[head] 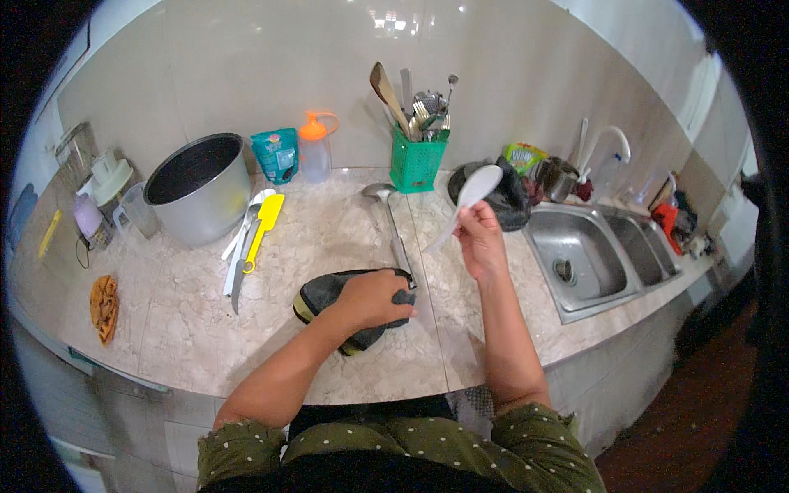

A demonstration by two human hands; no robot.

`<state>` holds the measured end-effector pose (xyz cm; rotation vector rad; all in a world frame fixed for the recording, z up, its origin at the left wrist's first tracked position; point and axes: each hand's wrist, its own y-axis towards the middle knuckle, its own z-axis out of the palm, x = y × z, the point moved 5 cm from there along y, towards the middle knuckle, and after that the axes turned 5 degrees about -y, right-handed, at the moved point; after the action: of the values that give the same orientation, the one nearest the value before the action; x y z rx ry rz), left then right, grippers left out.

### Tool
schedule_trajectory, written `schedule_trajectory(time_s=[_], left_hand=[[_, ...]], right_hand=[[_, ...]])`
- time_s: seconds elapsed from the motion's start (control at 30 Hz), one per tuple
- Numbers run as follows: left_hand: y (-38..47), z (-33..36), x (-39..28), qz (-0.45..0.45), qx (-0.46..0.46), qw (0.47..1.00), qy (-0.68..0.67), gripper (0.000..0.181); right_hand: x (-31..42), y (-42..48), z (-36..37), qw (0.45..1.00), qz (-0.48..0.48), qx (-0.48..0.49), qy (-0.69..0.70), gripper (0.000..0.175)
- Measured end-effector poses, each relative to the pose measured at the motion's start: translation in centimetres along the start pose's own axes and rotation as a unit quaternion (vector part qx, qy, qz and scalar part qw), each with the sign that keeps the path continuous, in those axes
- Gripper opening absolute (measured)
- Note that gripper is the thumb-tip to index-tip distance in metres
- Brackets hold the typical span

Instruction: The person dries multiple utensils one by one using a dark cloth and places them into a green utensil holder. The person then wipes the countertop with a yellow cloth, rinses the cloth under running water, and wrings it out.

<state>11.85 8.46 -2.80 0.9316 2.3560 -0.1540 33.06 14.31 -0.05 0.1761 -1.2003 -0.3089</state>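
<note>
My right hand (482,239) holds a white plastic rice paddle (482,185) by its handle, raised above the counter with the blade up. Under my left hand (375,298) lies a dark grey cloth (323,285) with yellowish edges, and my fingers curl over its right end. A metal ladle (389,209) lies just beyond the cloth, its handle end close to my left fingers. Farther left, a yellow spatula (265,228) lies with a knife (240,286) and several other utensils beside a large silver pot (203,209) with a dark inside.
A green perforated holder (419,161) full of cutlery stands by the wall. Left of it are an orange-capped squeeze bottle (315,154) and a teal pouch (275,157). At right is a steel double sink (579,265); a black plastic bag (515,206) sits behind its near corner. An orange-brown cloth (104,309) lies far left.
</note>
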Motion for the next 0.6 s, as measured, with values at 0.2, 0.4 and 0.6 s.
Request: schedule_trajectory(time_s=[0.2, 0.4, 0.6], left_hand=[[-0.1, 0.1, 0.4, 0.007, 0.004, 1.0, 0.007, 0.043], [0.1, 0.2, 0.4, 0.005, 0.011, 1.0, 0.004, 0.044], [0.3, 0.1, 0.5, 0.008, 0.025, 1.0, 0.005, 0.046]], right_hand=[[4.9, 8.4, -0.6, 0.979, -0.107, -0.03, -0.168, 0.009], [7.6, 18.9, 2.5, 0.952, -0.107, -0.053, -0.281, 0.009], [6.1, 21.2, 5.3, 0.863, -0.214, -0.124, -0.441, 0.013]])
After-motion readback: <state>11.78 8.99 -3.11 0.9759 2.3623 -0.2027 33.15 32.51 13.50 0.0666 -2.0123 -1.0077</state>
